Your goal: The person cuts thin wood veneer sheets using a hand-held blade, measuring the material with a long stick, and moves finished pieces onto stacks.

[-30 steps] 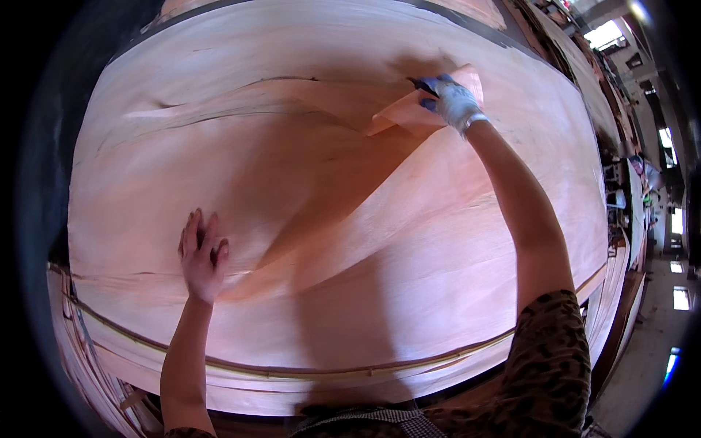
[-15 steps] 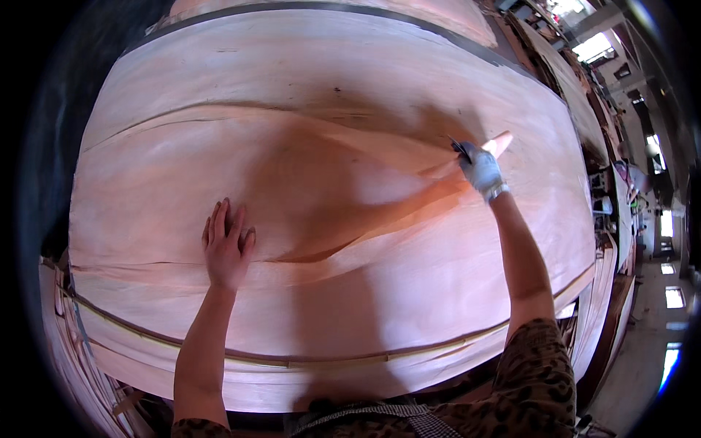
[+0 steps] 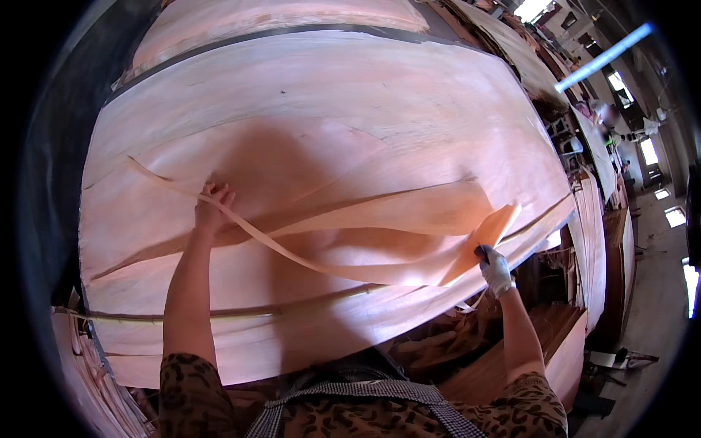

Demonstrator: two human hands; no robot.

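Note:
A large sheet of thin pale wood veneer [image 3: 328, 109] covers the stack in front of me. A long curled strip of veneer [image 3: 365, 233] lies across it, torn loose from the sheet. My right hand [image 3: 496, 270], in a white glove, is shut on the strip's right end near the stack's right edge and lifts it. My bare left hand [image 3: 210, 208] rests on the sheet at the strip's narrow left end, fingers touching it.
The veneer stack's front edge [image 3: 241, 314] runs just ahead of my body. More veneer piles [image 3: 599, 212] stand to the right, with scraps [image 3: 438, 343] below the stack's edge. Another sheet [image 3: 277, 14] lies beyond. A floor aisle [image 3: 657, 292] runs at the far right.
My right hand has pulled the strip's end from the far right of the sheet down toward the near right edge. My left hand moved up and rightward onto the strip's left end.

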